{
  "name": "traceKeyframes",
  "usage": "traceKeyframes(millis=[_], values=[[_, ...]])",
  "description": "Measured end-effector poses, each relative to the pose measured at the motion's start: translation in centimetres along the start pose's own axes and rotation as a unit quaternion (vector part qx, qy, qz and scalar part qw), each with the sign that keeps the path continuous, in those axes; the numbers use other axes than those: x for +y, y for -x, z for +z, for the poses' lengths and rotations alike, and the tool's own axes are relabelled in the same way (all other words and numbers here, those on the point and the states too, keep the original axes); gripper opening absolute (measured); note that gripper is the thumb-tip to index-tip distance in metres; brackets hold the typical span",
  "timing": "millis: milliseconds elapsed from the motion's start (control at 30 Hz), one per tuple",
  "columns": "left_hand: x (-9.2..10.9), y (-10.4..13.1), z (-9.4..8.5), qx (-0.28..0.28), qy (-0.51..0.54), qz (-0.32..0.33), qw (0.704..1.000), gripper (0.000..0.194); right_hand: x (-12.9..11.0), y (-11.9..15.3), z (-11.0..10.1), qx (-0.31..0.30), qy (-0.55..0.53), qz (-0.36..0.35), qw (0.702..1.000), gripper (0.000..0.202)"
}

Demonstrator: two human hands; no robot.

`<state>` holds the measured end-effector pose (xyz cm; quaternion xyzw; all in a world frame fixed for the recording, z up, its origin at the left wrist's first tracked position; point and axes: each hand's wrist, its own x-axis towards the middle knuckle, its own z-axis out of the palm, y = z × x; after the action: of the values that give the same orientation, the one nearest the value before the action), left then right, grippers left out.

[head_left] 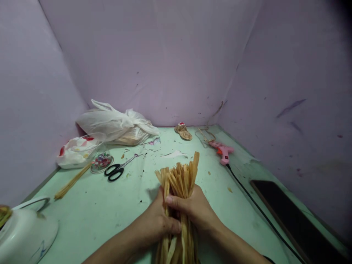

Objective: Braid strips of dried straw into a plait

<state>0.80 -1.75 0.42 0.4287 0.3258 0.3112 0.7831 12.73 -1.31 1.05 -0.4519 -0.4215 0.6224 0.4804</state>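
A thick bundle of dry, tan plant-fibre strips (181,179) stands upright near the table's front, its uneven ends pointing away from me. My left hand (161,220) wraps around the bundle's left side, thumb lying across the strips. From the right, my right hand (196,209) grips the same bundle a little higher, its thumb pressed over the front. The strips split into two clumps between my hands. Their lower ends run out of view at the bottom edge, and most of my fingers are hidden behind the bundle.
Scissors (117,171), a dish of beads (101,162), a thin straw bundle (73,181) and white plastic bags (118,123) lie left. A small woven piece (183,132) sits behind. Right are a pink glue gun (224,152) and a black phone-like slab (291,220); a white pot (30,234) stands front left.
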Motion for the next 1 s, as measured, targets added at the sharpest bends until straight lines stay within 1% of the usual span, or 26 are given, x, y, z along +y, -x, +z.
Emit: traceKeyframes(millis=[67,167,267,333,400,467,533,600,700,767,833,1000], values=[[-0.1,0.0,-0.2,-0.011,0.034,0.017,0.999,0.084,0.0,0.1,0.0,0.0,0.0,0.004,1.0,0.025],[0.2,0.1,-0.3,-0.005,0.109,0.01,0.994,0.08,-0.1,0.1,-0.3,-0.005,-0.052,0.029,0.998,0.027],[0.9,0.2,-0.5,0.014,0.189,-0.018,0.982,0.063,-0.4,0.1,-0.6,-0.027,-0.109,0.063,0.992,0.024],[1.3,0.1,-0.8,0.024,0.218,-0.047,0.974,0.05,-0.6,0.0,-0.9,-0.015,-0.106,0.082,0.991,0.023],[1.4,-0.1,-1.1,0.043,0.232,-0.076,0.969,0.041,-0.6,-0.1,-1.2,0.008,-0.096,0.084,0.992,0.027],[1.4,-0.2,-1.4,0.066,0.235,-0.09,0.965,0.036,-0.5,-0.2,-1.2,0.011,-0.098,0.079,0.992,0.032],[1.4,-0.3,-1.5,0.086,0.232,-0.097,0.964,0.032,-0.4,-0.3,-1.2,0.013,-0.102,0.077,0.992,0.032],[1.3,-0.2,-1.4,0.107,0.225,-0.09,0.964,0.028,-0.4,-0.4,-1.1,0.029,-0.104,0.077,0.991,0.032],[1.3,-0.1,-1.3,0.128,0.205,-0.053,0.969,0.029,-0.3,-0.5,-1.0,0.057,-0.105,0.076,0.99,0.03],[1.2,-0.1,-1.3,0.133,0.191,-0.035,0.972,0.034,-0.3,-0.6,-1.1,0.053,-0.11,0.071,0.99,0.03],[1.1,-0.1,-1.3,0.132,0.184,-0.023,0.974,0.038,-0.2,-0.6,-1.1,0.039,-0.121,0.07,0.989,0.03],[0.7,-0.2,-1.5,0.118,0.178,-0.006,0.977,0.051,-0.1,-0.2,-0.6,-0.02,-0.152,0.105,0.983,0.037]])
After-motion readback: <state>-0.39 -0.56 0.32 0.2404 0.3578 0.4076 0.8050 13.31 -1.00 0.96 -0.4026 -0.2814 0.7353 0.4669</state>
